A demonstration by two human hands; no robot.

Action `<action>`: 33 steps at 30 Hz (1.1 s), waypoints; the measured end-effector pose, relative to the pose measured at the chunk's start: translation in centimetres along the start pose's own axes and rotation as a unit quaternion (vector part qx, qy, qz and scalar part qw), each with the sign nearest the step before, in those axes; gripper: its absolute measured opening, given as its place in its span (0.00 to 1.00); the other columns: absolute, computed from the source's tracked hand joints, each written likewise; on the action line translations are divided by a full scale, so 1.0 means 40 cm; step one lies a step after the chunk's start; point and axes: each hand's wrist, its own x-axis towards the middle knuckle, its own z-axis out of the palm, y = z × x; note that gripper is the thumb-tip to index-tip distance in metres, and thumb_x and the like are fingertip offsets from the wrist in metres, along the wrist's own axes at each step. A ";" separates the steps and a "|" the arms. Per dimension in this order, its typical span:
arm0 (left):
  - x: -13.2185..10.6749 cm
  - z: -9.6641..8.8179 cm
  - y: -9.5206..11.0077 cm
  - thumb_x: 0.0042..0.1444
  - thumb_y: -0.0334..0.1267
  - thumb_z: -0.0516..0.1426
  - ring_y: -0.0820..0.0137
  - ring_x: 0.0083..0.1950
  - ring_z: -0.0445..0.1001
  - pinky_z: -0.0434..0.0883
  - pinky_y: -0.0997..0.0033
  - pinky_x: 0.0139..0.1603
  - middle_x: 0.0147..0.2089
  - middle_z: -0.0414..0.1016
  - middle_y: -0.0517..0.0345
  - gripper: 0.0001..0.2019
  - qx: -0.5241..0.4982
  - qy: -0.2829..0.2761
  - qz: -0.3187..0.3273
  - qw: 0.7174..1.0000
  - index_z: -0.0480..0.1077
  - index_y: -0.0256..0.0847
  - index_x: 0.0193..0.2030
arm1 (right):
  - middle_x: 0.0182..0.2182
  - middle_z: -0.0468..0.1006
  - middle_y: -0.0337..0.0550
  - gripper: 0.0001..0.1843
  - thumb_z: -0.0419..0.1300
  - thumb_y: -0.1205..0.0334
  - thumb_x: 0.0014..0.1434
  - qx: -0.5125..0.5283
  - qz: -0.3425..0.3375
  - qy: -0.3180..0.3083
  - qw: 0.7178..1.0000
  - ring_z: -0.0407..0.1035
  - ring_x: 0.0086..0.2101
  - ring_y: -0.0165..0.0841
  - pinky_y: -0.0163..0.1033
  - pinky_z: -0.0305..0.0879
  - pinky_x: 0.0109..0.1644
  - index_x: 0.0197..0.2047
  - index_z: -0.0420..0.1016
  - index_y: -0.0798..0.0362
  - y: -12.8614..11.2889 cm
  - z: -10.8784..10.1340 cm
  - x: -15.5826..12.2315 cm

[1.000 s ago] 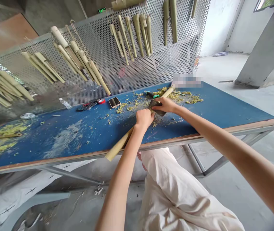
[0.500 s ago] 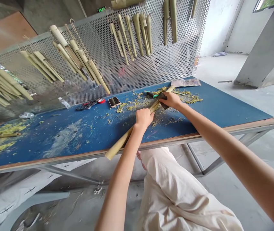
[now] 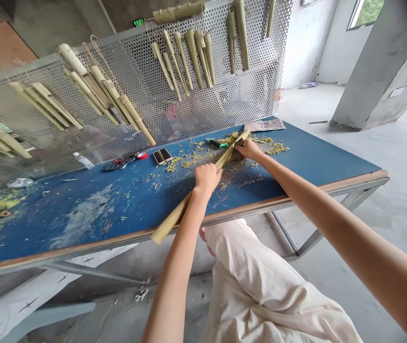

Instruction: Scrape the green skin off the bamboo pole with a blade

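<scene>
A long pale bamboo stick (image 3: 175, 214) lies slantwise on the blue table (image 3: 82, 209), its near end jutting past the front edge. My left hand (image 3: 206, 177) is closed round the stick near its middle. My right hand (image 3: 248, 148) is farther up the stick, closed on a dark flat piece (image 3: 236, 155) pressed against it, probably sandpaper or a scraper. Yellow-green shavings (image 3: 203, 155) lie scattered round both hands.
A perforated metal panel (image 3: 203, 105) with many hanging bamboo pieces stands behind the table. A phone (image 3: 162, 155), a red-and-black tool (image 3: 125, 161), a green-handled tool (image 3: 218, 143) and a paper (image 3: 265, 125) lie at the back. A concrete pillar (image 3: 371, 71) rises at right.
My right hand has slid with the dark piece up the stick, away from me. My left hand keeps its grip. The view has shifted slightly to the right.
</scene>
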 end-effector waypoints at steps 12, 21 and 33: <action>0.001 0.007 0.000 0.70 0.51 0.52 0.52 0.49 0.81 0.72 0.63 0.45 0.46 0.80 0.32 0.24 0.001 -0.001 0.001 1.000 0.77 0.28 0.49 | 0.16 0.71 0.45 0.20 0.57 0.61 0.66 0.124 0.009 -0.060 0.990 0.67 0.22 0.32 0.34 0.63 0.28 0.21 0.66 0.53 0.010 0.025 0.007; -0.002 0.008 0.011 0.70 0.49 0.52 0.53 0.50 0.80 0.71 0.65 0.44 0.47 0.80 0.33 0.23 0.009 0.004 0.003 1.000 0.76 0.27 0.51 | 0.17 0.70 0.44 0.20 0.60 0.59 0.65 0.047 0.034 0.005 0.998 0.66 0.24 0.32 0.35 0.58 0.27 0.22 0.66 0.52 -0.020 0.007 -0.024; -0.002 0.008 0.015 0.69 0.48 0.53 0.53 0.49 0.80 0.71 0.64 0.44 0.48 0.80 0.35 0.21 0.020 0.011 -0.002 1.000 0.75 0.29 0.50 | 0.15 0.65 0.36 0.18 0.67 0.58 0.60 0.189 -0.047 -0.160 0.968 0.57 0.17 0.26 0.32 0.52 0.19 0.23 0.66 0.52 -0.027 0.021 -0.034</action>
